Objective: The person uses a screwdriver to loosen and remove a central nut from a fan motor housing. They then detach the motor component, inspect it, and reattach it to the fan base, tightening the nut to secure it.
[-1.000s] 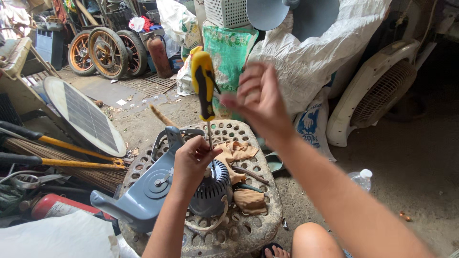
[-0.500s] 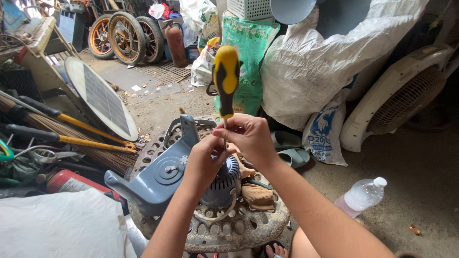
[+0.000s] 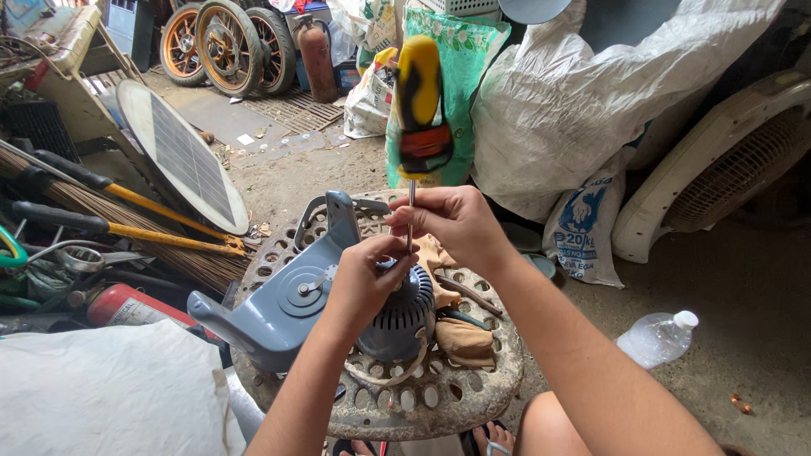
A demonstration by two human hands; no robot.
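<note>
The left hand (image 3: 365, 274) rests on top of a grey fan motor (image 3: 397, 317), its fingers curled down over the housing and pinched near the steel shaft of a screwdriver (image 3: 420, 105). The right hand (image 3: 452, 221), at about one o'clock from the left, closes its fingertips around that shaft just under the yellow-and-black handle, which stands upright above both hands. The tip seems to meet the motor under the left fingers, though they hide the contact. The motor sits in a grey plastic fan bracket (image 3: 291, 300) on a round perforated stool (image 3: 439, 393). A rag (image 3: 463, 342) lies at four o'clock from the motor. A clear plastic bottle (image 3: 659, 338) lies on the ground at three o'clock, well apart.
</note>
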